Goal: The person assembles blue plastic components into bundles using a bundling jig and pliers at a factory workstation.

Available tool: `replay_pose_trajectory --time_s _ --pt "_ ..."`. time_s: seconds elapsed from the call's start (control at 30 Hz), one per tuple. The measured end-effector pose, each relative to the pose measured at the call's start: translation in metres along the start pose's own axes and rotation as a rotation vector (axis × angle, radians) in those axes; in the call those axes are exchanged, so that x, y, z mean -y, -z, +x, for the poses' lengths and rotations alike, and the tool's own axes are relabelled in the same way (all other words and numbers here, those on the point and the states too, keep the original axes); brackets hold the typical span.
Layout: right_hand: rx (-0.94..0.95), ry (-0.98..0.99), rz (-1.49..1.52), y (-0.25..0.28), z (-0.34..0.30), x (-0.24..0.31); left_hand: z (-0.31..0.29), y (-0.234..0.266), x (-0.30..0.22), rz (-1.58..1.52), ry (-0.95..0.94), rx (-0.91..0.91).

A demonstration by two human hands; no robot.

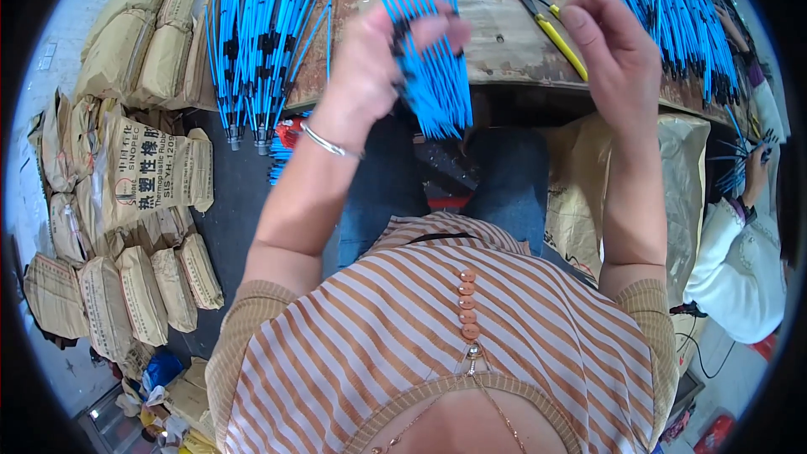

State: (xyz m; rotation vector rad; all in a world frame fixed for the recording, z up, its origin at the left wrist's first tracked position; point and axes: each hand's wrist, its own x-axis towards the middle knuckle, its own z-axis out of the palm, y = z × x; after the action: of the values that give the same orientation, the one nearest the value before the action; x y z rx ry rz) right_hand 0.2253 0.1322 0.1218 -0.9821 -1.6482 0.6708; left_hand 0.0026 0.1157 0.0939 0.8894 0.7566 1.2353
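My left hand [376, 59] is closed around a bundle of thin blue rods [433, 88] with black ends, held upright over the front edge of the table. The bundle and the fingers are slightly blurred. On the other side my right hand [618, 55] is raised with its fingers apart and nothing in it. Close to its fingertips, a pair of pliers [555, 38] with yellow handles lies on the worn wooden tabletop [496, 55].
More blue rods [261, 34] lie at the table's left, and another pile [672, 17] at the right. Brown paper sacks [151, 160] are stacked on the left. A large paper bag [580, 176] stands beside my legs. At far right, a co-worker's hand [756, 168] holds blue rods.
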Motion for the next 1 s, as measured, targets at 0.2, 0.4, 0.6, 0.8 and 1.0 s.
replay_pose_trajectory --time_s 0.2,0.4,0.6,0.8,1.0 --pt "-0.072 0.001 -0.052 0.003 0.009 0.029 0.025 0.024 -0.025 -0.124 -0.067 0.241" --pt "0.057 -0.041 -0.297 -0.004 0.044 -0.022 -0.065 0.001 0.014 0.641 -0.622 0.269" --pt "0.525 0.124 -0.085 0.002 0.119 -0.07 -0.07 0.003 0.019 0.787 -0.52 0.484" --pt "0.785 0.15 -1.386 -0.077 0.187 -0.149 -0.062 0.016 0.018 0.53 -0.378 0.399" --pt "0.84 0.533 -1.554 -0.077 0.19 -0.17 -0.062 0.029 0.019 0.733 -0.41 0.425"
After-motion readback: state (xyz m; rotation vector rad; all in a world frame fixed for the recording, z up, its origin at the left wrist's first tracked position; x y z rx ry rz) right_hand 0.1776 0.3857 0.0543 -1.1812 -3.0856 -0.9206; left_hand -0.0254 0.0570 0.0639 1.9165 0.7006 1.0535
